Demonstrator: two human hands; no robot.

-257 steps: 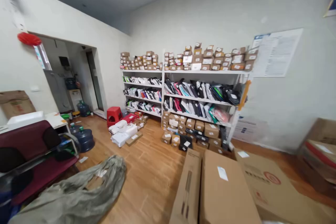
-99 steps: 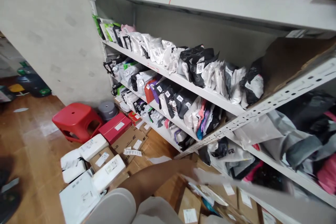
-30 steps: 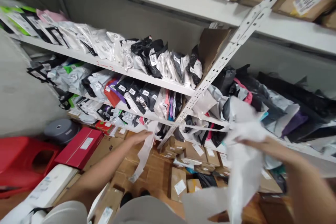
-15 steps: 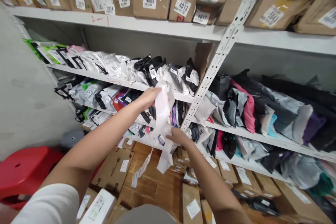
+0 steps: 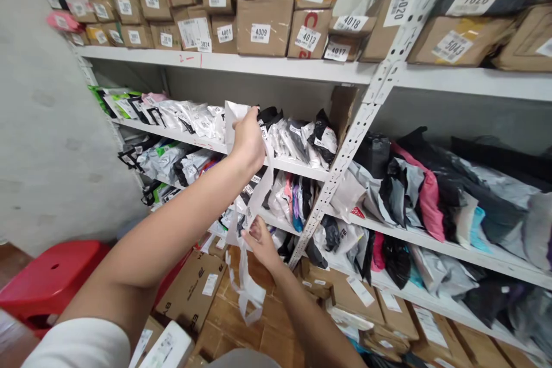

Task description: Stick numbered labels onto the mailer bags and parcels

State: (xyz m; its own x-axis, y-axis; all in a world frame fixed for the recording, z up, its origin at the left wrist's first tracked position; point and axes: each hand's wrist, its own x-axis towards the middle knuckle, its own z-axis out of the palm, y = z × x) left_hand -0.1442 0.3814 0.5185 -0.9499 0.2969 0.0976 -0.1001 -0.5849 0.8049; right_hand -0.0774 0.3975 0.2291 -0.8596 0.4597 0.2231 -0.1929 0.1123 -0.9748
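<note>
My left hand (image 5: pixel 249 139) is raised before the middle shelf, its fingers closed on the upper part of a white paper strip (image 5: pixel 260 192). Lower down, my right hand (image 5: pixel 261 238) pinches the same strip near a printed patch. Below the hands the strip's tail hangs in loose curls above the brown floor. Behind my left hand, white and black bagged parcels (image 5: pixel 198 119) with number labels stand in a row on the shelf.
Labelled cardboard boxes (image 5: pixel 264 26) fill the top shelf. A perforated white post (image 5: pixel 345 141) rises right of my hands. At the lower left is a red stool (image 5: pixel 56 276); boxes (image 5: pixel 190 293) lie on the floor.
My left hand has risen with the strip's upper end, and my right hand has moved left and slightly down. The view has shifted, showing more of the top shelf.
</note>
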